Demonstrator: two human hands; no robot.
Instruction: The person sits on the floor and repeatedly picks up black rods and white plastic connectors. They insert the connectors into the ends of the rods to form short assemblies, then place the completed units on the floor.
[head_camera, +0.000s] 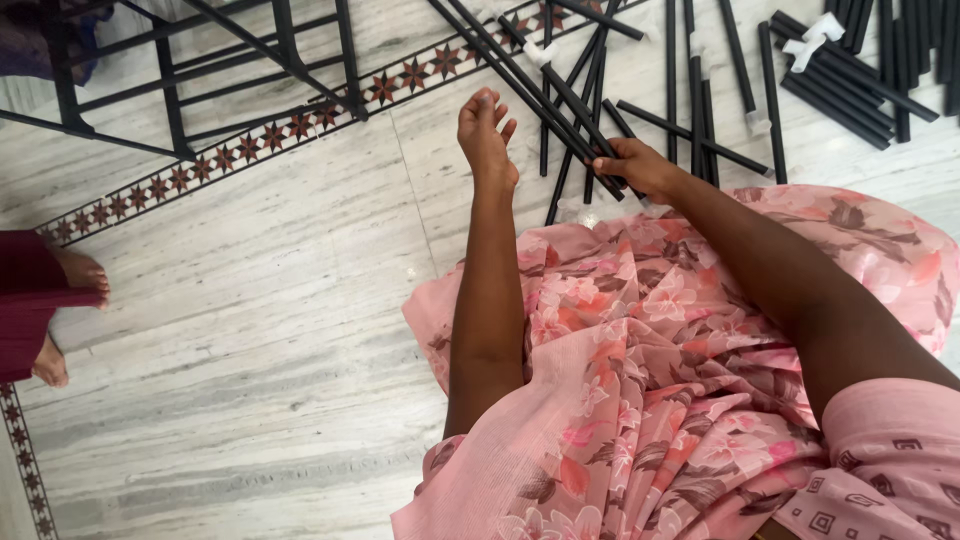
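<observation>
I sit on a marble floor in a pink flowered garment (660, 380). My right hand (632, 165) is closed around a long black rod (540, 75) that slants up and to the left over a loose heap of similar black rods (690, 110). My left hand (486, 135) hovers just left of that rod, fingers loosely spread and holding nothing. Some rods carry white wrapping at their ends.
A black metal frame (200, 70) stands at the upper left on the floor's patterned star border (300, 125). A bundle of black rods (850, 80) lies at the upper right. Another person's bare feet (75, 275) and dark red garment show at the left edge.
</observation>
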